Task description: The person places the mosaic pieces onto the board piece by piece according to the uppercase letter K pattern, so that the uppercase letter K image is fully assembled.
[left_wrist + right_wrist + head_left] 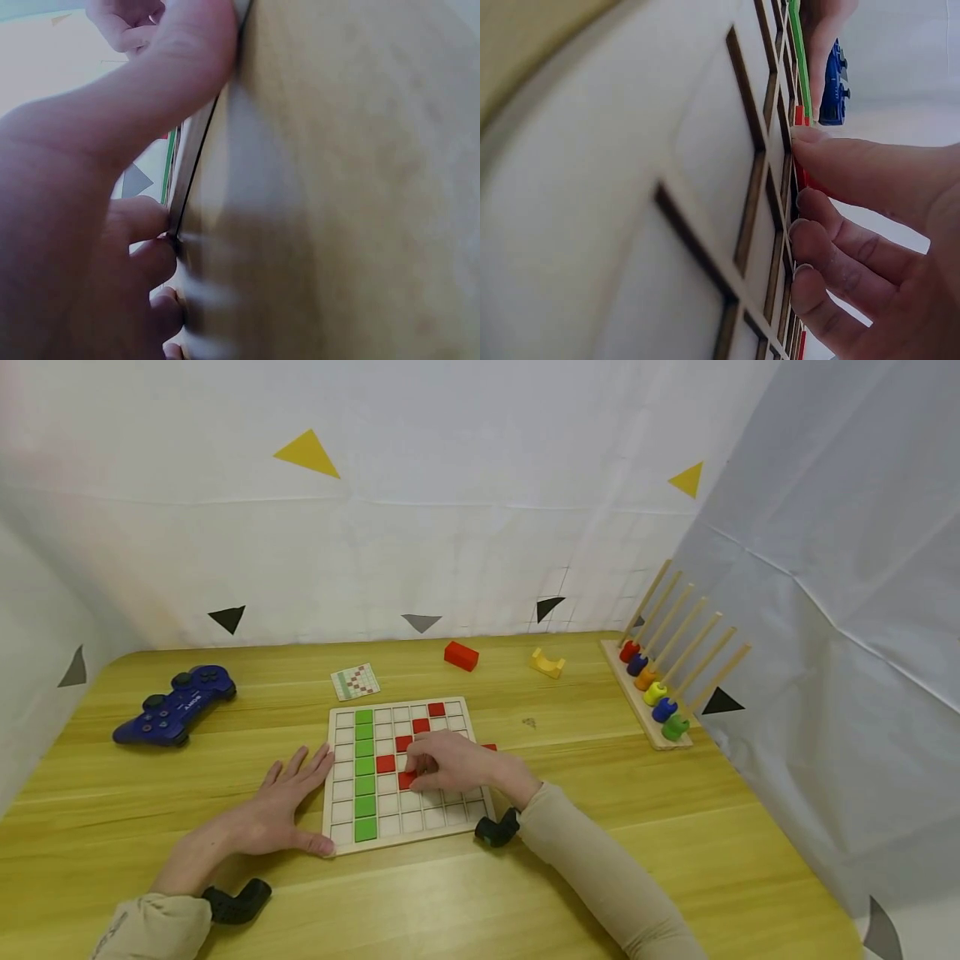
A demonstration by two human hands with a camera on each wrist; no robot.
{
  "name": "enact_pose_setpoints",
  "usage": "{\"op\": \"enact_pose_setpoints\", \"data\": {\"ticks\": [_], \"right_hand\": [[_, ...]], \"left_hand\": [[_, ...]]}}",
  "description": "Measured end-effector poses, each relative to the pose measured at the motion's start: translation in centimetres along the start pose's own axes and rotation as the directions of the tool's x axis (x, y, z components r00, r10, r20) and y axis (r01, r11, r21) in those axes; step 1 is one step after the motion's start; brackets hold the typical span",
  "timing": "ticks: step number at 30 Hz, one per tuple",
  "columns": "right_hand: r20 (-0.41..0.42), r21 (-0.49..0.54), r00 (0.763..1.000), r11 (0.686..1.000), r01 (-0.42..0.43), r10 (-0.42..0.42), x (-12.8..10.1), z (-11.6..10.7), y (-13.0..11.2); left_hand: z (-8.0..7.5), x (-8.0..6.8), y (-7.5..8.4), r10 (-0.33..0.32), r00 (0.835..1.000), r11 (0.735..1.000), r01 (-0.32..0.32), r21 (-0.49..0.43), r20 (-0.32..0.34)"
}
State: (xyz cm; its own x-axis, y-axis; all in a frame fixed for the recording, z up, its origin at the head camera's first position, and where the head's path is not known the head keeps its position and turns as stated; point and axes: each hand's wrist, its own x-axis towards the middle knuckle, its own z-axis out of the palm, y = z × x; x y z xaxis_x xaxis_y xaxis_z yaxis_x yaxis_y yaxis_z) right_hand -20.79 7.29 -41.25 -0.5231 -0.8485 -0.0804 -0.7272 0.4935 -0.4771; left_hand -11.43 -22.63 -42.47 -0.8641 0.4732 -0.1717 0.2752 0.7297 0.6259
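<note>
Lying at the far left of the counter (135,827) is a blue game controller (176,703), well apart from the hands. Next comes the left hand (281,810), flat on the wood with fingers straight and spread, its thumb and fingertips touching the left edge of the wooden grid board (339,814); nothing is held in that grip. The board carries a column of green tiles (364,764) near its left side and a diagonal run of red ones. Just behind the board lies a small pattern card (356,682). Over the board's middle the right hand (450,764) rests with fingers curled, its grip pinched on a red tile (406,780) sitting in a cell. Farther right lie a red block (461,655) and a yellow arch block (547,663), then a peg rack (637,702) with coloured rings.
</note>
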Motion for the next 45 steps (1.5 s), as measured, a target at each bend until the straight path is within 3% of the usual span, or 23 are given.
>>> {"op": "enact_pose_setpoints", "data": {"ticks": [13, 24, 36, 45], "right_hand": [[-0.006, 0.081, 0.996, 0.993, -0.085, 0.086, 0.1, 0.1, 0.0], [0.020, 0.047, 0.993, 0.992, -0.118, 0.117, 0.0, -0.2, -0.3], [0.048, 0.042, 0.996, 0.996, -0.079, 0.077, 0.0, -0.4, -0.4], [0.035, 0.070, 0.999, 0.997, -0.044, 0.041, -2.4, -3.2, 0.3]], "left_hand": [[0.1, 0.0, 0.0, -0.005, 1.000, 1.000, 0.005, 0.011, -0.004], [0.0, 0.1, 0.0, 0.000, 1.000, 1.000, 0.000, 0.011, -0.004], [0.0, 0.0, -0.2, -0.004, 1.000, 1.000, 0.004, 0.011, 0.001], [0.0, -0.1, 0.0, -0.016, 1.000, 1.000, 0.016, 0.006, 0.020]]}}
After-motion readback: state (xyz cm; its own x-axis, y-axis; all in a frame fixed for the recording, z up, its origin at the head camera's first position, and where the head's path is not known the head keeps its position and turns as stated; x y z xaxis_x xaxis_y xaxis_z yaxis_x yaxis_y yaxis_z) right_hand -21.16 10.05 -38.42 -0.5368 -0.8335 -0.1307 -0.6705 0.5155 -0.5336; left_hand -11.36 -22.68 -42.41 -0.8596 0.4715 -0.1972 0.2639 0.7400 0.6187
